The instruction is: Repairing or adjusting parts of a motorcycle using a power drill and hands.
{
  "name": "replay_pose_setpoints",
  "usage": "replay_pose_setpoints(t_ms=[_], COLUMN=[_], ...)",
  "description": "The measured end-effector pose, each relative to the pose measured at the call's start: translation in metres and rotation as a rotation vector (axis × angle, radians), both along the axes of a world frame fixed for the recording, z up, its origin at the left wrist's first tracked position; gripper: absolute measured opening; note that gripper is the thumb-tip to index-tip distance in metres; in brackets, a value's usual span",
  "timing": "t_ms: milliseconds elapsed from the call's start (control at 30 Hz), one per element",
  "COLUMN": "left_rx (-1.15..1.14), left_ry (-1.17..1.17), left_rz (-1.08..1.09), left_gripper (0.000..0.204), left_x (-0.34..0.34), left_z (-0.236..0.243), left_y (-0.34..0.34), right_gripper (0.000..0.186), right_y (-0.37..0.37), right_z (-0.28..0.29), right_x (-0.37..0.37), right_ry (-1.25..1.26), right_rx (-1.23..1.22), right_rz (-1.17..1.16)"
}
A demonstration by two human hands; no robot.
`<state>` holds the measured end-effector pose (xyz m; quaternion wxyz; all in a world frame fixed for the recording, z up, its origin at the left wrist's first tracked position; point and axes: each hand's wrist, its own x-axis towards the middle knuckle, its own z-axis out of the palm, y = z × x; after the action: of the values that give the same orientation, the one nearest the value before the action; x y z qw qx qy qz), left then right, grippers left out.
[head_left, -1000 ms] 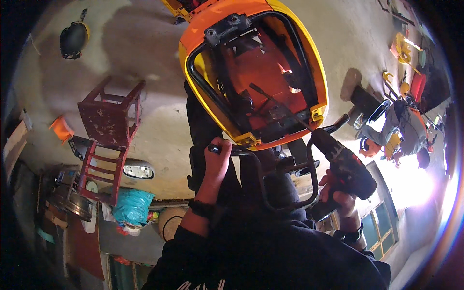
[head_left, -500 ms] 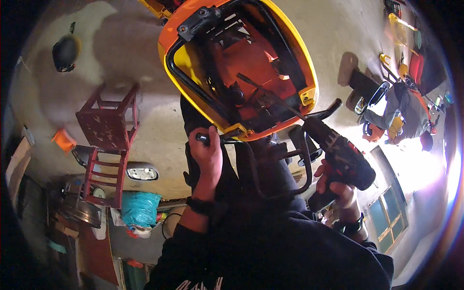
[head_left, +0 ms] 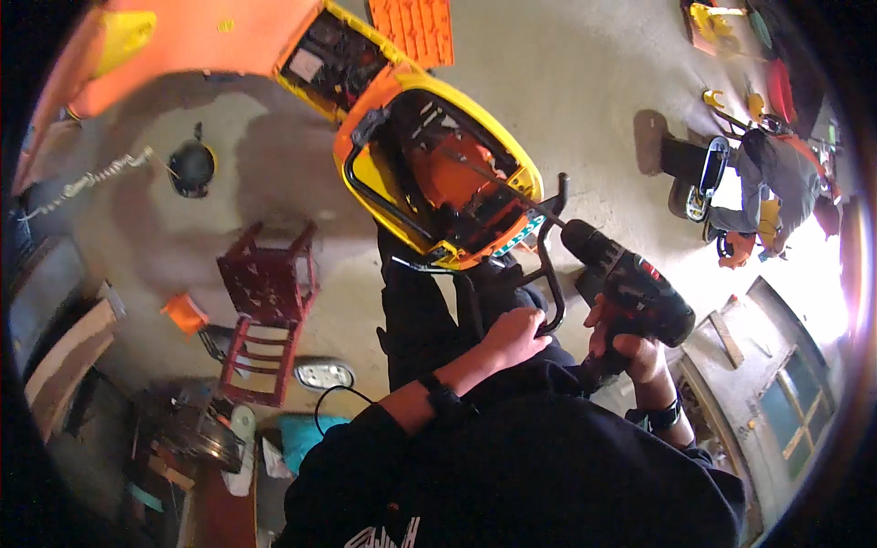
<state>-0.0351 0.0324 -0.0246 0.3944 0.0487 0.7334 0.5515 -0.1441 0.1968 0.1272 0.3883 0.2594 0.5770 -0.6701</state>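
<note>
cordless drill (head_left: 632, 285) in right hand (head_left: 642, 356), long axis diagonal, bit (head_left: 523, 196) pointing up-left

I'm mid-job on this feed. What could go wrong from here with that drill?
The right hand holds the drill with its long bit pointing toward the yellow-orange shell; a slip might scratch it.

The left hand is on the black tubular frame, close to the drill, so a sudden swing could knock the fingers.

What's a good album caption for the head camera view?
Left hand on a black tubular frame, right hand gripping a power drill, orange-and-yellow shell ahead.
</note>
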Motion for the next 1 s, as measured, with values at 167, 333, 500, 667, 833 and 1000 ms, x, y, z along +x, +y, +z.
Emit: replay_pose_setpoints(t_ms=[167, 333, 500, 667, 833, 1000], left_rx=[-0.044, -0.151, -0.203, -0.228, -0.217, -0.191], left_ry=[-0.105, 0.150, 0.111, 0.105, 0.121, -0.208], left_rz=[-0.008, 0.027, 0.027, 0.009, -0.118, 0.147], left_gripper=[0.035, 0.034, 0.042, 0.048, 0.045, 0.033], left_x=[-0.023, -0.080, -0.087, -0.083, -0.074, -0.093], left_z=[0.037, 0.080, 0.083, 0.059, 0.067, 0.057], left_y=[-0.003, -0.050, -0.057, -0.044, -0.020, -0.039], right_gripper=[0.067, 0.067, 0.067, 0.064, 0.062, 0.063], right_y=[0.030, 0.059, 0.080, 0.085, 0.085, 0.086], right_z=[0.043, 0.076, 0.085, 0.086, 0.078, 0.074], right_x=[0.027, 0.065, 0.111, 0.148, 0.172, 0.197], right_ry=[0.085, 0.197, 0.253, 0.254, 0.202, 0.177], right_rx=[0.029, 0.048, 0.041, 0.073, 0.058, 0.061], right_rz=[-0.076, -0.262, -0.466, -0.576, -0.647, -0.714])
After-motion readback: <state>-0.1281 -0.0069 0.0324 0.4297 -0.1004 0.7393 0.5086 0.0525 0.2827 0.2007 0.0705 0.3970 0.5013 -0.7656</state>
